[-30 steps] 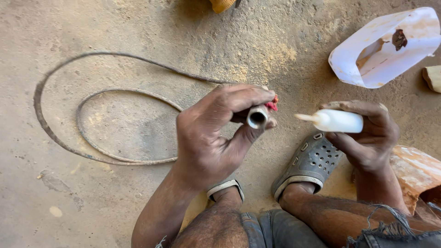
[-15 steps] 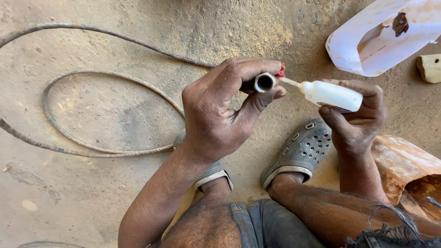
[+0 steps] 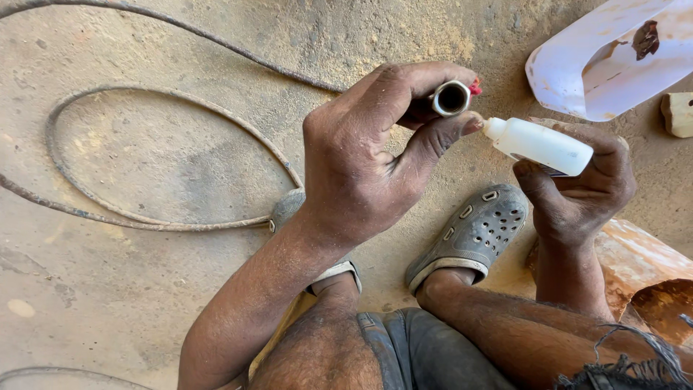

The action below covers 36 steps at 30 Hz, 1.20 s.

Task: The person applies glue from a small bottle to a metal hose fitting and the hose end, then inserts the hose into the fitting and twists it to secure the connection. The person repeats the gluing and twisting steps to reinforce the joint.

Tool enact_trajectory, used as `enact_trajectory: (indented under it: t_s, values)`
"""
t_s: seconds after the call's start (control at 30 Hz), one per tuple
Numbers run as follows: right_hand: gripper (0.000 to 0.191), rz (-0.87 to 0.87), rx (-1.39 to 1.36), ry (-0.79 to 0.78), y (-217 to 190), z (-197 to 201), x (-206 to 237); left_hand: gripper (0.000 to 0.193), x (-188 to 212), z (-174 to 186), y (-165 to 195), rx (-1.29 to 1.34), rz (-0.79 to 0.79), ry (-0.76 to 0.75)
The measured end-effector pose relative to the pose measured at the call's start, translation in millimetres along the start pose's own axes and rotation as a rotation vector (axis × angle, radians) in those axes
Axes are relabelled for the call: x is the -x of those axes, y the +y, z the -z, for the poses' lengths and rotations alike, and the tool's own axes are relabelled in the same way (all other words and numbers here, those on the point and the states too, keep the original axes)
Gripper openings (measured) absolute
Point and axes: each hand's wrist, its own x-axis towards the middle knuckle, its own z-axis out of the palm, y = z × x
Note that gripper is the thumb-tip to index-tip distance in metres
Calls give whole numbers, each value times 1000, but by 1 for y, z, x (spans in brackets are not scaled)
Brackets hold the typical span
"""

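Dusty concrete floor [image 3: 180, 166] fills the head view, sandy and scuffed, with a grey cable [image 3: 166, 217] looping across its left side and running up toward the top edge. The person sits low, bare knees and dark shorts at the bottom of the frame, grey perforated clogs [image 3: 476, 231] on the feet; one clog shows fully, the other is mostly hidden under the left forearm. The left hand [image 3: 361, 166] has its grip closed around a short metal tube [image 3: 451, 98], thumb and forefinger pinching it so the open round end faces the camera; a bit of red shows just behind the tube at the fingertip, too small to identify. The right hand [image 3: 585, 195] is wrapped shut around a small white squeeze bottle [image 3: 538, 144], held nearly level with its nozzle pointing left. The nozzle tip sits just beside the left thumb tip and just below the tube's mouth; whether it touches the thumb cannot be told. A cut-open white plastic jug [image 3: 577, 79] lies on the floor at upper right, with a dark brown smear inside it. A small pale block [image 3: 678, 114] rests at the right edge just below the jug. A rusty orange-brown object [image 3: 642, 267] lies under the right wrist, partly cut off by the frame.
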Motion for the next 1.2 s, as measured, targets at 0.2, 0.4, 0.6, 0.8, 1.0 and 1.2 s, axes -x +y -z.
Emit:
enact_trajectory:
  t_s: [0.2,0.4,0.6,0.8,1.0,1.2]
  values:
    - [39,37,100,-23,7,10,3,25,0,-2,0,13,-4,17]
    - [40,43,97,-3,17,18,7,25,1,-2,-2,41,6,16]
    - [46,-44,-135,72,21,16,3,26,3,1,0,44,19,6]
    - [47,-85,-189,78,17,9,-1,27,5,3,1,32,16,-11]
    - [47,-105,-190,66,13,3,-3,27,9,1,3,-24,-1,-24]
    - [48,-118,-169,29,8,-1,-7,26,10,4,6,-55,-35,-48]
